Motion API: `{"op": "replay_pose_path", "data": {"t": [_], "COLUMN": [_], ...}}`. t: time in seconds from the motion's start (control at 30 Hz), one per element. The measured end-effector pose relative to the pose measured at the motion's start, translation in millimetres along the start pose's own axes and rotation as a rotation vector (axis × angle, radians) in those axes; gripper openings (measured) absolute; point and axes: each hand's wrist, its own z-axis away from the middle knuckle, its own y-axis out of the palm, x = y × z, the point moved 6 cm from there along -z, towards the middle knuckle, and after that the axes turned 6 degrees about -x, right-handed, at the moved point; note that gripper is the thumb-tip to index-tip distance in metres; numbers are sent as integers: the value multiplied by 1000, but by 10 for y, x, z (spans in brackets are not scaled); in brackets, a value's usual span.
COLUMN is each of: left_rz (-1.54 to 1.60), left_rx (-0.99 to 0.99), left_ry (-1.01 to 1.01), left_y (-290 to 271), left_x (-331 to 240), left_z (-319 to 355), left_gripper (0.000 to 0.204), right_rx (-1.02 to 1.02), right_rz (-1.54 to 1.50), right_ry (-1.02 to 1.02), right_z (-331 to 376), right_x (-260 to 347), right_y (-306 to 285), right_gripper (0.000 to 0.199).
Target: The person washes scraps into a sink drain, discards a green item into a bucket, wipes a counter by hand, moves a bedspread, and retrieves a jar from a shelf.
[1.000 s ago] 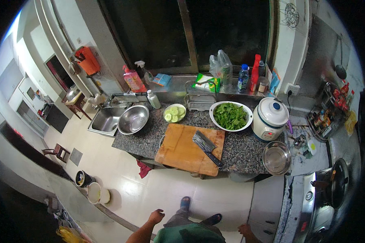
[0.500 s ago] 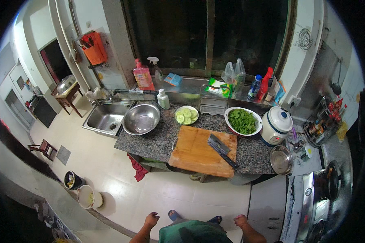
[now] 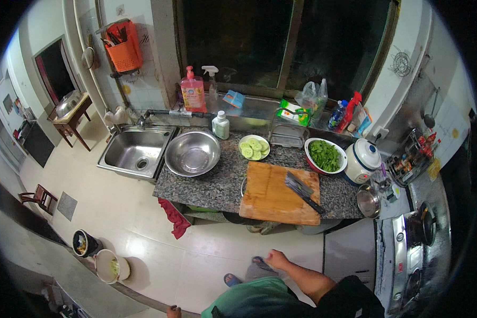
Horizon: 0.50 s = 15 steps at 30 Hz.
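Now right hand [image 3: 276, 259] swung inward, left hand [image 3: 173, 311] lower, whether either is spread unclear

Right of frame centre, a cleaver [image 3: 303, 194] lies on the cutting board [image 3: 265, 193]. Behind its left corner sits a dish [image 3: 241, 145] of cucumber slices [image 3: 255, 148]; leftward, a mixing bowl [image 3: 192, 153], then the sink [image 3: 128, 149]; rightward, leafy greens [image 3: 324, 154] in an oval bowl [image 3: 323, 171], then a rice cooker [image 3: 359, 166].

Right forearm [image 3: 311, 282]: slants forward and toward the left.
Right hand [image 3: 276, 259]: held in front, seems loosely curled.
Left hand [image 3: 173, 311]: low, partly cut off.
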Motion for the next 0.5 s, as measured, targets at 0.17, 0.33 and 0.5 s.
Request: {"op": "replay_pose_path", "data": {"t": [0.17, 0.33, 0.5], "left_rz": [163, -1, -1], "left_rx": [40, -101, -182], "left_ry": [-78, -7, -160], "left_y": [-85, -143, -424], "left_x": [802, 426, 252], "left_z": [331, 970, 698], "left_gripper": [30, 23, 34], "right_rx": [144, 271, 345], "right_rz": [-46, -139, -301], "right_ry": [-84, -211, -422], "right_z": [-500, -872, -1456], "right_x": [968, 2019, 3496], "right_y": [508, 1066, 1427], "right_gripper": [22, 18, 18]}}
